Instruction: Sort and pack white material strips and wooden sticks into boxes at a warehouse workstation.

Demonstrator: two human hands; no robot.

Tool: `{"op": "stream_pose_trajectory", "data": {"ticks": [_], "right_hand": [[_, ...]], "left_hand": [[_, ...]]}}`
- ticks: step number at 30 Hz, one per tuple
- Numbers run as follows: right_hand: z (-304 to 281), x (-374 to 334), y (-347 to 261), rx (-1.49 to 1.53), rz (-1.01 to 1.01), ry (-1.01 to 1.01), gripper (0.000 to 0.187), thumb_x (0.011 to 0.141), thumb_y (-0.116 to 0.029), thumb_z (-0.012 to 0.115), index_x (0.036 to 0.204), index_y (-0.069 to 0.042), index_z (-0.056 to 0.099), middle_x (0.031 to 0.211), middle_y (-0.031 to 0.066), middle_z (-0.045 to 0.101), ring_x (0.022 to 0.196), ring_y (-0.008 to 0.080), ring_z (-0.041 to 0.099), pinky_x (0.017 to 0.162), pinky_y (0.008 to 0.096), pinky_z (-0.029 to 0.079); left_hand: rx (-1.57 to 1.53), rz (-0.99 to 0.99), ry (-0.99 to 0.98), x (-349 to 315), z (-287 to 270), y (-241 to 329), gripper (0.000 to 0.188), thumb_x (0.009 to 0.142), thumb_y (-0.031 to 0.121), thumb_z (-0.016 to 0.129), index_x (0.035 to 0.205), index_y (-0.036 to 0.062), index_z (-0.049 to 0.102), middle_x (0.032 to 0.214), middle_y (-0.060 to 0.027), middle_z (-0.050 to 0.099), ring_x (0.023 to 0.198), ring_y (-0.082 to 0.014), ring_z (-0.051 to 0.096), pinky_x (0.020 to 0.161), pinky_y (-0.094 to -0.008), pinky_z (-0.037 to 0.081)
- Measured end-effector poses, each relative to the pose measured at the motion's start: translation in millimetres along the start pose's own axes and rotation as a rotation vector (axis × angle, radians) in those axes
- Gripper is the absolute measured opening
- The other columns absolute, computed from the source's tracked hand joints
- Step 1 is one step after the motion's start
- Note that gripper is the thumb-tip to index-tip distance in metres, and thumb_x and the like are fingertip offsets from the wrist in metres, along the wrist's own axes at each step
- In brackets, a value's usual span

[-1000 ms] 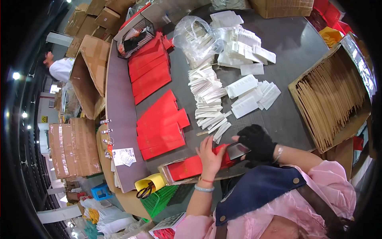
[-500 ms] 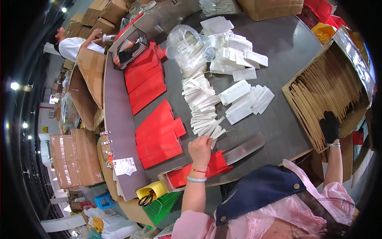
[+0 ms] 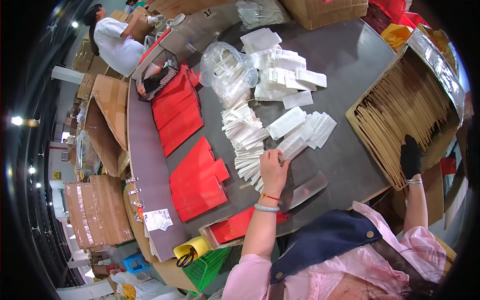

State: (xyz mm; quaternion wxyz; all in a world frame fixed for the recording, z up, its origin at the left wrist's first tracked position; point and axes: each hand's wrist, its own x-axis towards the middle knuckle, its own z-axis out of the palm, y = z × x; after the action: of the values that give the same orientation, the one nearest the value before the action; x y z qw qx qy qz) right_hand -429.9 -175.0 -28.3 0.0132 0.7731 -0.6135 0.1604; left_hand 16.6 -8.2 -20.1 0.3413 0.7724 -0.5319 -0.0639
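Observation:
My left hand reaches over the middle of the table with thumb and fingers drawn together. It is at the near end of a white paper packet, part of a small loose pile, and the fingertips partly cover the contact. Just left of it runs a long overlapping row of white slips. My right hand, in a black glove, lies with fingers extended against the brown cardboard sheets standing packed in a tilted carton. Below my left wrist is a red envelope in a shallow tray, beside a clear plastic strip.
Red envelopes lie fanned on the left. More white packets and a clear bag sit farther back. A wire basket and a yellow holder with scissors stand along the edge. A person stands beyond.
My left hand has moved away from the near end of the slip row, up and right to the loose packets. My right hand stays at the cardboard sheets. The view has shifted slightly.

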Motion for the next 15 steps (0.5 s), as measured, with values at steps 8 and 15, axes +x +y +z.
{"op": "stream_pose_trajectory", "data": {"ticks": [8, 15], "right_hand": [[-82, 21, -138, 0.401, -0.443, 0.022, 0.009, 0.083, -0.001, 0.062, 0.091, -0.002, 0.066, 0.085, 0.0137, 0.061, 0.081, 0.0315, 0.056, 0.076, 0.0370, 0.044], [-25, -16, -218, 0.580, -0.748, -0.612, 0.031, 0.076, -0.014, 0.069, 0.106, -0.020, 0.071, 0.075, 0.0104, 0.058, 0.076, 0.0308, 0.058, 0.065, 0.0419, 0.046]], "left_hand": [[-0.359, -0.379, -0.412, -30, -71, 39, 0.020, 0.075, 0.015, 0.079, 0.083, 0.0029, 0.065, 0.073, -0.0105, 0.067, 0.062, -0.0186, 0.063, 0.060, -0.0275, 0.048], [0.044, -0.159, -0.149, -90, -79, 42, 0.047, 0.061, 0.020, 0.085, 0.103, 0.0073, 0.069, 0.106, -0.0079, 0.060, 0.102, -0.0295, 0.053, 0.090, -0.0400, 0.044]]}}
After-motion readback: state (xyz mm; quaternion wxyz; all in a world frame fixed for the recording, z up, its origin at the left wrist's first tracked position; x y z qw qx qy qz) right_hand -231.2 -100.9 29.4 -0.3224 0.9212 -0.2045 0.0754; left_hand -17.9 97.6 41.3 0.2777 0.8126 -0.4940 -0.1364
